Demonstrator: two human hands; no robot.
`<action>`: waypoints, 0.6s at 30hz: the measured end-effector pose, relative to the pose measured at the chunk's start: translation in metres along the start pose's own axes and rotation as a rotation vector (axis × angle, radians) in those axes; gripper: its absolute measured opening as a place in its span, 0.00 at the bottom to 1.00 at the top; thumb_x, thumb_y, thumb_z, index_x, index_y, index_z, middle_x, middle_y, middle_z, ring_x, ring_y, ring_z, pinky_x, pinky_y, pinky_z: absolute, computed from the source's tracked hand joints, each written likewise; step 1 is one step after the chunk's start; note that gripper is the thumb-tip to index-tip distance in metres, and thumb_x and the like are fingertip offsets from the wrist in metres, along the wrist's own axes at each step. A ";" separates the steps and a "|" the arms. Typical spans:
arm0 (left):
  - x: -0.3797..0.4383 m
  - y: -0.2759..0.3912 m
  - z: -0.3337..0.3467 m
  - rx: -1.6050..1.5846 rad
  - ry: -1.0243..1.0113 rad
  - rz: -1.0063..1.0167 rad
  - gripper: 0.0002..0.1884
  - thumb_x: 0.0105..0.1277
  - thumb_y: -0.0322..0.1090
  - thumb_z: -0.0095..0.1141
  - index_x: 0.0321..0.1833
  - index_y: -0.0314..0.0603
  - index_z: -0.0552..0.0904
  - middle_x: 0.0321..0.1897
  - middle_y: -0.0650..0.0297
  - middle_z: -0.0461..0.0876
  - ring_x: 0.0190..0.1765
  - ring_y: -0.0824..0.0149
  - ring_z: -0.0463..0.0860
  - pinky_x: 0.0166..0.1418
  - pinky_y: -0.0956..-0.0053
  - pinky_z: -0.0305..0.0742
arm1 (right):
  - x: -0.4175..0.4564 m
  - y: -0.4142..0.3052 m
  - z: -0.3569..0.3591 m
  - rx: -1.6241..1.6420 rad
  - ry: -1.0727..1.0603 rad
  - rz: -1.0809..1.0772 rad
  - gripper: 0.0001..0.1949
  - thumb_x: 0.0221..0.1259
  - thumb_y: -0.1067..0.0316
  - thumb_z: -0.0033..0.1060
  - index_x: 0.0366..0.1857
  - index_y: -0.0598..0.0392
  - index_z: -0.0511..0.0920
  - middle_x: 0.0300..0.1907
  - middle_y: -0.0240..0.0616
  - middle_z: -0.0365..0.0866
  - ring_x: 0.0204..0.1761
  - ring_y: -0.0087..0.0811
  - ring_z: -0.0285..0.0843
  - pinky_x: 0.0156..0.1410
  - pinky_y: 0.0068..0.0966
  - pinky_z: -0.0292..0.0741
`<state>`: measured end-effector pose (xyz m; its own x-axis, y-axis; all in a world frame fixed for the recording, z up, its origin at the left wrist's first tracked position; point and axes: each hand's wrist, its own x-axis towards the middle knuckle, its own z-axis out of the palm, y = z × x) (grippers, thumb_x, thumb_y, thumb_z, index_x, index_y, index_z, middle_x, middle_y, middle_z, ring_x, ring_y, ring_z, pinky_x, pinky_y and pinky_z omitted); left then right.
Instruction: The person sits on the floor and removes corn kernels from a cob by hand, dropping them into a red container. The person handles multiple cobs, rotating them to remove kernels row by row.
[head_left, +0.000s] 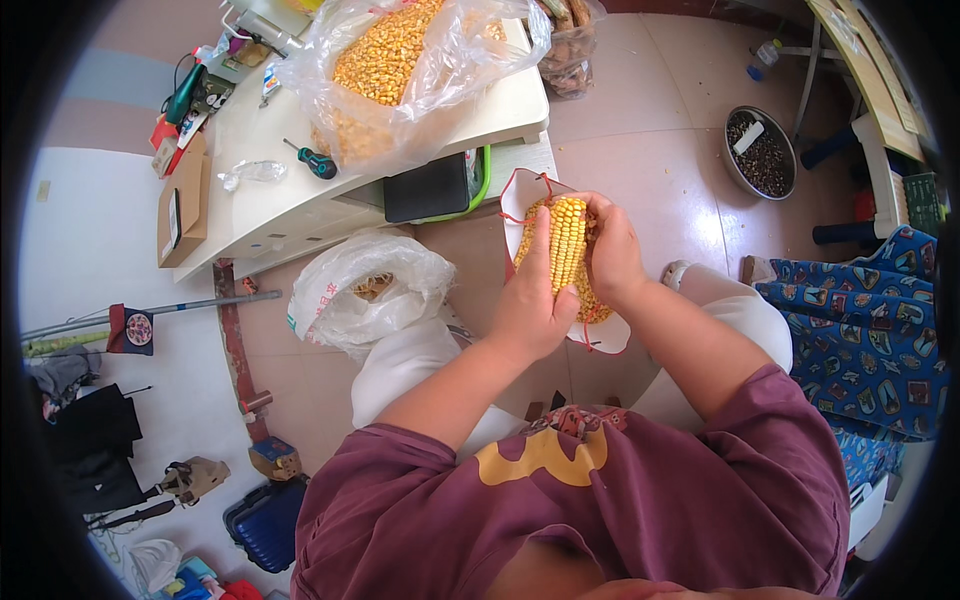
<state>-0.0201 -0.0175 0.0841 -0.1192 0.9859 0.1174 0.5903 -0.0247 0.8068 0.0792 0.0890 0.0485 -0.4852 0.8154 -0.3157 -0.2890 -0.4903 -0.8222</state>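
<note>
A dried yellow corn cob (568, 244), its visible side covered with rows of kernels, is held between both hands. My left hand (531, 304) grips its left side and lower end, the thumb near the bottom tip. My right hand (616, 244) cups the right side and upper end; some of its fingers are hidden behind the cob. Directly below is a paper bag (517, 193) with red cord handles, its white inside showing. Loose corn kernels (592, 309) fill it under the hands.
A clear plastic bag (442, 112) of kernels lies on the white desk (487, 112), near a screwdriver (315, 161). A white woven sack (330, 285) stands by the left knee. On the floor at right are a metal bowl (784, 180) and a plastic bottle (766, 56).
</note>
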 end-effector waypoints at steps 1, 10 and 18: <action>0.000 -0.001 -0.001 0.024 0.006 -0.001 0.44 0.61 0.30 0.48 0.78 0.34 0.40 0.66 0.37 0.67 0.63 0.41 0.75 0.66 0.59 0.71 | -0.001 -0.006 0.003 0.074 0.013 0.089 0.21 0.75 0.56 0.29 0.45 0.57 0.78 0.39 0.34 0.79 0.41 0.23 0.75 0.48 0.24 0.74; 0.000 -0.001 -0.002 0.048 -0.055 -0.033 0.46 0.59 0.29 0.51 0.79 0.40 0.41 0.66 0.40 0.69 0.63 0.42 0.75 0.66 0.60 0.71 | -0.006 -0.010 0.005 -0.154 -0.039 -0.070 0.24 0.80 0.49 0.34 0.40 0.57 0.80 0.33 0.30 0.79 0.34 0.20 0.76 0.42 0.21 0.75; -0.001 -0.005 0.002 -0.005 -0.069 -0.018 0.48 0.58 0.28 0.51 0.79 0.41 0.38 0.65 0.40 0.69 0.63 0.42 0.76 0.66 0.59 0.71 | -0.008 -0.011 0.006 -0.128 -0.031 -0.022 0.24 0.80 0.50 0.32 0.41 0.57 0.80 0.33 0.31 0.80 0.34 0.20 0.76 0.43 0.22 0.76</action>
<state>-0.0212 -0.0180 0.0790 -0.0741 0.9953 0.0628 0.5848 -0.0076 0.8111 0.0812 0.0858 0.0635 -0.5059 0.8147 -0.2834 -0.1935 -0.4274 -0.8831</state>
